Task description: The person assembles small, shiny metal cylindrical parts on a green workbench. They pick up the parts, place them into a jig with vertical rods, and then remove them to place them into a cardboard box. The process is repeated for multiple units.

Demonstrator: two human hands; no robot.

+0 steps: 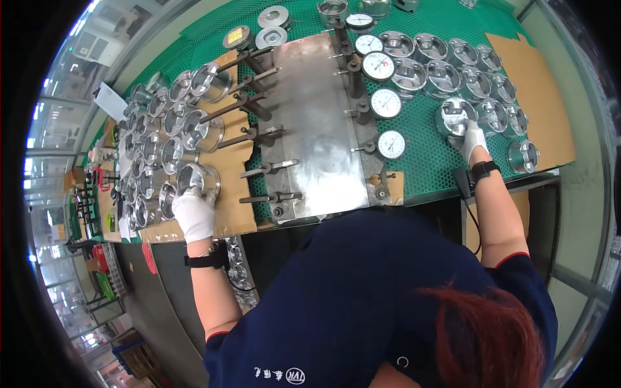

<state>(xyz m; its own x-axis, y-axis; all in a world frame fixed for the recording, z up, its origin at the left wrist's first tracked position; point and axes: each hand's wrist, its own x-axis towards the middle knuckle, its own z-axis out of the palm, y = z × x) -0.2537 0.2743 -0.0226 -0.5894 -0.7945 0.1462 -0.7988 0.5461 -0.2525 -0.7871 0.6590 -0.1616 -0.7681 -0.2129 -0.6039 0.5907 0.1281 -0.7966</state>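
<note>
White gloves cover both my hands. At the front of the left group of pistons, my left hand (195, 215) has its fingers closed on the near rim of a silver engine piston (208, 173). On the right side of the bench, my right hand (473, 137) grips another silver piston (451, 115), thumb over its edge. That piston is at the near left corner of the right group. Between my hands lies a steel measuring plate (317, 149), flanked by black clamp posts and several dial gauges (386, 103) along its right side.
Several pistons (152, 149) crowd the brown cardboard (234, 216) at left. More pistons (443, 77) stand in rows on the green mat (420, 168) at right, beside another cardboard sheet (540, 110). Round metal discs (272, 37) sit at the far edge.
</note>
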